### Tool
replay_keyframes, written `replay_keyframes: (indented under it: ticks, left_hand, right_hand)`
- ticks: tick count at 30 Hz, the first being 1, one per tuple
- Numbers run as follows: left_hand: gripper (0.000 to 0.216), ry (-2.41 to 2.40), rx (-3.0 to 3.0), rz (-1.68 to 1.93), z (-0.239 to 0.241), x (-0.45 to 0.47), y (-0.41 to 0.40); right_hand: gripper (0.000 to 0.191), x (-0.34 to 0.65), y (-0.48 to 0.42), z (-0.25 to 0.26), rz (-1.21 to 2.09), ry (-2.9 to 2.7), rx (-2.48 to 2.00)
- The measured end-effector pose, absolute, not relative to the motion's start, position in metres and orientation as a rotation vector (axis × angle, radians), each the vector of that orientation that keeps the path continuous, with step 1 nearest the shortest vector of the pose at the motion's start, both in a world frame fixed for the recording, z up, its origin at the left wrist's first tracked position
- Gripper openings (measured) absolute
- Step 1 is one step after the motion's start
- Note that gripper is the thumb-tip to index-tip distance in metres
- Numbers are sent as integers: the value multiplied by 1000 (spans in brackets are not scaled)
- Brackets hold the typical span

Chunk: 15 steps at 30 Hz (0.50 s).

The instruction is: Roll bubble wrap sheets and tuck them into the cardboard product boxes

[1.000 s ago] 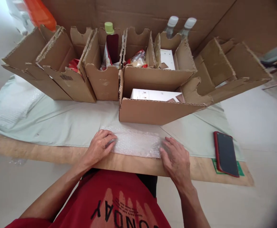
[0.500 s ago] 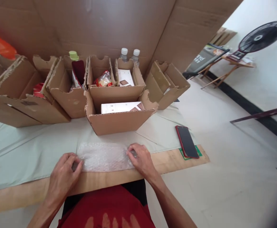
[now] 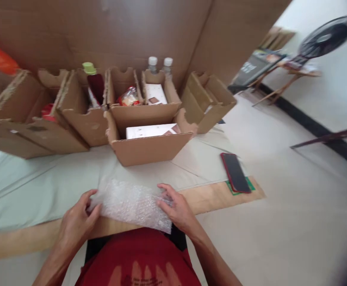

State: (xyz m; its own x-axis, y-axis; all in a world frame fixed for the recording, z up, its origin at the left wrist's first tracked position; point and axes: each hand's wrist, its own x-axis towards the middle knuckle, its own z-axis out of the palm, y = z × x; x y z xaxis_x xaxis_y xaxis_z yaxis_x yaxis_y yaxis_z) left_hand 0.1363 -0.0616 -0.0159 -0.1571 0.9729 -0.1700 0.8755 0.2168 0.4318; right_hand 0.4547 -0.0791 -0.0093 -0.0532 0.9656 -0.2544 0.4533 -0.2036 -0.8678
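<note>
A sheet of clear bubble wrap (image 3: 132,204) is lifted off the near edge of the wooden table (image 3: 215,194), tilted toward me. My left hand (image 3: 76,222) pinches its left end and my right hand (image 3: 176,210) pinches its right end. Both hands are closed on the wrap. A pale green cloth (image 3: 42,178) lies on the table under and beyond it. Just behind stands an open cardboard box (image 3: 146,149) with a white carton (image 3: 151,131) inside.
A row of open cardboard boxes (image 3: 42,119) holds a green-capped bottle (image 3: 91,79), packets and two clear bottles (image 3: 160,65). A red-cased phone (image 3: 235,172) lies at the table's right end. A fan (image 3: 325,39) and a folding stand are at the far right.
Both hands have raised the bubble wrap from flat on the table and drawn it toward me. The camera swung right, then dipped slightly.
</note>
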Motion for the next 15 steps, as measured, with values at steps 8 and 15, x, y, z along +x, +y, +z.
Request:
replay_keyframes:
  ticks: [8, 15]
  left_hand:
    - [49, 2057, 2013, 662, 23, 98, 22]
    - [45, 1674, 2373, 822, -21, 88, -7]
  right_hand:
    - [66, 377, -69, -26, 1623, -1528, -1369]
    - [56, 345, -63, -31, 1650, -1550, -1399]
